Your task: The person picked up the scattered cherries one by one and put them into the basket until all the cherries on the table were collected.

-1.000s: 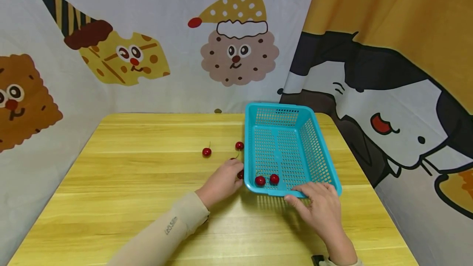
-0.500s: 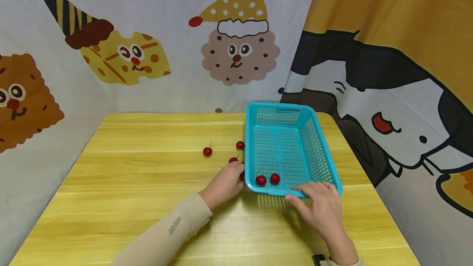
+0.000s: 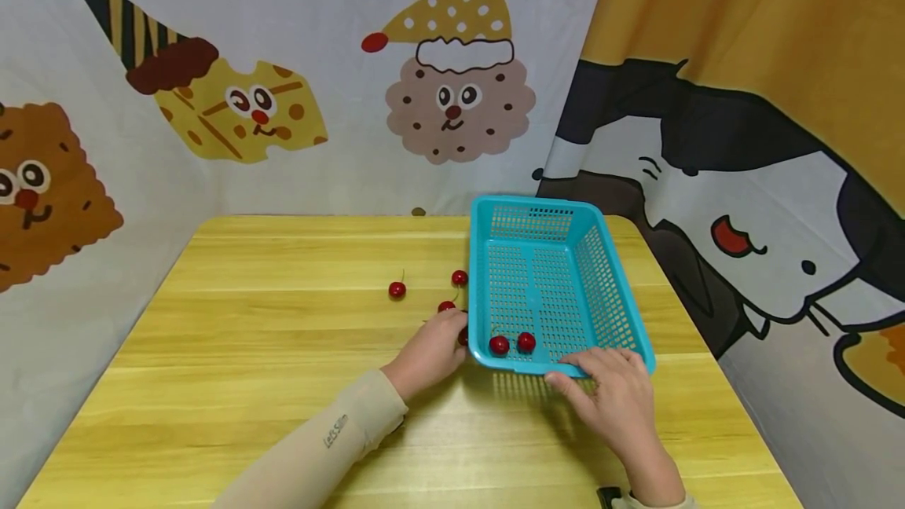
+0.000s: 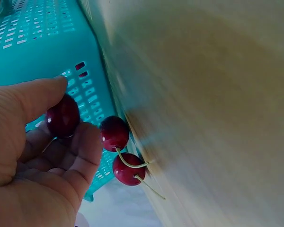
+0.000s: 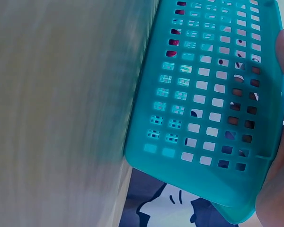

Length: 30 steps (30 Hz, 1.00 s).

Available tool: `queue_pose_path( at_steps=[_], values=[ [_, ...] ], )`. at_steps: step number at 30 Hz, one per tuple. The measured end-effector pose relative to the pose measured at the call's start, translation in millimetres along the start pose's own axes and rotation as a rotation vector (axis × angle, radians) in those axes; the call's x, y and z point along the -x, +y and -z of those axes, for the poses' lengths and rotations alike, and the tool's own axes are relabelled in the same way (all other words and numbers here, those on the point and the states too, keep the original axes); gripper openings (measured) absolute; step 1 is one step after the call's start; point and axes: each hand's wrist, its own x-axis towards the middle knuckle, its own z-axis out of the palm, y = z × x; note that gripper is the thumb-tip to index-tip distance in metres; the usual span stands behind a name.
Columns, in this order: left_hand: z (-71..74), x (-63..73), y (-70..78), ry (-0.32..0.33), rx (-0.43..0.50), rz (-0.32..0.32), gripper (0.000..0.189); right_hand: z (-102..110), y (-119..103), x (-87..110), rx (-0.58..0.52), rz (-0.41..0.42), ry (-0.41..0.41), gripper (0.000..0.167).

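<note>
Left wrist view shows the left hand (image 3: pixel 433 344) pinching one cherry (image 4: pixel 62 116), with the thumb on one side and the curled fingers on the other. This cherry is outside the basket (image 3: pixel 475 258), beside its left wall; whether it touches the wall, I cannot tell. The right hand (image 3: pixel 610 399) grips the near rim (image 3: pixel 533 368), fingers over the inside and thumb outside.

Two other cherries, one left (image 3: pixel 499 346) and one right (image 3: pixel 526 342), lie inside the basket at its near end. On the surface (image 3: pixel 198 383) are three more: a far cherry (image 3: pixel 459 278) near the basket wall, a middle cherry (image 3: pixel 446 306) just beyond the left hand, and a lone cherry (image 3: pixel 397 290) farther to the left.

As for handling, I judge each cherry to be light, round and smooth, so it may roll or slip if the pinch is not centred. The skin looks glossy and firm, but if this is real fruit, hard pressing could bruise it. Best would be a gentle hold around the widest part, with soft fingertips. The thin stems seen in the left wrist view look easy to break, so they serve less well for lifting. The basket seems to be light plastic, a little flexible and easy to slide; its rim is the right place to steady it.
</note>
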Motion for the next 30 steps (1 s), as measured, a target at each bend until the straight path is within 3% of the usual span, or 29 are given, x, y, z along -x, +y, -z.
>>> queue_pose_path(
  at_steps=[7, 17, 21, 24, 26, 28, 30],
  values=[
    [-5.2, -0.8, -6.2, -0.029, -0.005, 0.029, 0.031, -2, 0, 0.1, -0.002, 0.009, 0.005, 0.057],
    [-3.5, -3.9, -14.3, -0.022, -0.005, 0.058, 0.028, -1, 1, -0.5, 0.001, 0.001, 0.002, 0.058],
    [-0.2, -5.8, -12.7, 0.071, 0.018, 0.072, 0.026, -1, 1, -0.9, 0.002, -0.008, -0.008, 0.056],
    [4.3, -8.5, -8.2, 0.208, 0.069, 0.120, 0.029, -1, 1, -0.7, 0.003, -0.009, -0.009, 0.056],
    [8.7, -9.6, -3.6, 0.306, 0.154, 0.160, 0.034, -1, 0, -0.9, -0.001, -0.004, -0.004, 0.056],
    [12.9, -10.3, 1.8, 0.384, 0.255, 0.156, 0.038, -2, 0, -0.8, -0.004, 0.001, 0.003, 0.055],
    [16.1, -10.2, 7.4, 0.395, 0.317, 0.112, 0.042, -2, 1, -0.7, -0.005, 0.001, 0.007, 0.055]
  ],
)
